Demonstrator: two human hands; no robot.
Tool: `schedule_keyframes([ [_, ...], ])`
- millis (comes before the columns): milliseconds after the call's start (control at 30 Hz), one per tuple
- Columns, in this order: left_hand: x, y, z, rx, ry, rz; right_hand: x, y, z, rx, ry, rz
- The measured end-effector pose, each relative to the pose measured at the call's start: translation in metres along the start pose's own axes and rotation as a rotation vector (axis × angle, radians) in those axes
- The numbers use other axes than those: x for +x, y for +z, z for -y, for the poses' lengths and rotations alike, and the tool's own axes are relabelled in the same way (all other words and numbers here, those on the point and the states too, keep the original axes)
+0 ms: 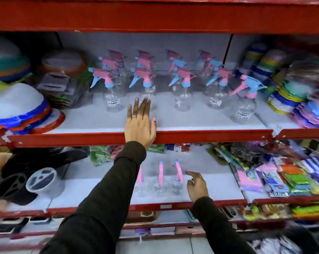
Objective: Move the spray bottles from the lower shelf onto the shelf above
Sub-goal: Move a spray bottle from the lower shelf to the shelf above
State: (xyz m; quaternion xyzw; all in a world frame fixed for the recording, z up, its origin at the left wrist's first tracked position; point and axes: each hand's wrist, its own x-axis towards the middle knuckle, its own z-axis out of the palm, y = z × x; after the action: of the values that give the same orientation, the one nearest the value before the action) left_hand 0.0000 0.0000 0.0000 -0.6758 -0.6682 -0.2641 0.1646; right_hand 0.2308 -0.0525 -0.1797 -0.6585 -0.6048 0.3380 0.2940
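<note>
Three clear spray bottles with pink and blue heads [160, 182] stand in a row on the lower shelf [100, 187]. My right hand [197, 186] is open just right of them, close to the rightmost bottle [177, 180] and holding nothing. On the upper shelf [200, 121] stand several rows of the same bottles [182, 88]. My left hand [139, 123] lies flat and open over that shelf's red front edge, fingers pointing at a bottle in the front row [147, 88]. One bottle [245, 99] stands apart at the right front.
Stacked bowls and lids [17, 107] fill the upper shelf's left side. Stacks of colourful plates [301, 99] fill its right side. On the lower shelf, black containers [23, 178] sit at left and packaged goods [283, 176] at right. A red shelf front [155, 15] runs overhead.
</note>
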Motion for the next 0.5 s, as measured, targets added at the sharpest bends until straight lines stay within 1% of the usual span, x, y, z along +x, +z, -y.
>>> schedule_keyframes([
  [33, 0.000, 0.000, 0.000, 0.011, -0.011, -0.002, 0.003, 0.006, -0.004, 0.004, 0.051, 0.060],
  [100, 0.002, 0.000, 0.001, 0.025, -0.025, -0.015, 0.003, 0.015, -0.005, -0.023, 0.095, 0.170],
  [200, 0.002, 0.004, 0.000, 0.042, -0.018, -0.013, 0.005, 0.028, -0.005, -0.011, 0.128, 0.231],
  [333, 0.004, 0.006, 0.003, 0.046, -0.012, -0.025, 0.016, 0.038, -0.005, 0.002, 0.161, 0.228],
  [500, 0.003, 0.006, 0.002, 0.039, -0.013, -0.028, 0.009, 0.035, -0.015, 0.081, 0.142, 0.109],
])
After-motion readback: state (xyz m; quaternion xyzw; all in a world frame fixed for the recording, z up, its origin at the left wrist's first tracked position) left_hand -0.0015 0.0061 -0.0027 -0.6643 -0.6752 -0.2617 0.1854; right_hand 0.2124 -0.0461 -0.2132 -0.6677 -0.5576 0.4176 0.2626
